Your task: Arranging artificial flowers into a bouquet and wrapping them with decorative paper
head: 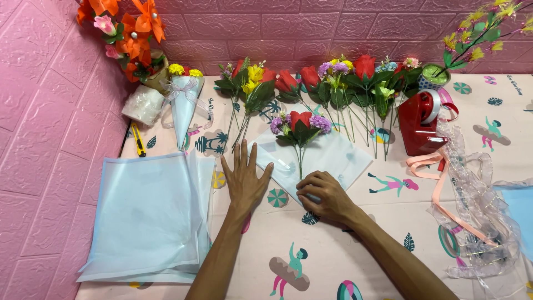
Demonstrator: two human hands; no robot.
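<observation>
A small bunch of artificial flowers (300, 126), a red tulip between purple blooms, lies on a pale blue wrapping sheet (338, 157) set cornerwise on the table. My left hand (243, 179) rests flat, fingers spread, on the sheet's left corner. My right hand (325, 195) presses with curled fingers on the sheet's near corner, just below the stems. Neither hand grips anything.
A stack of pale blue sheets (147, 216) lies at the left. Loose artificial flowers (333, 83) line the back. A wrapped bouquet cone (183, 105), a yellow cutter (138, 141), a red tape dispenser (420, 122) and clear and pink ribbon (472, 200) lie around. Pink walls close the left and back.
</observation>
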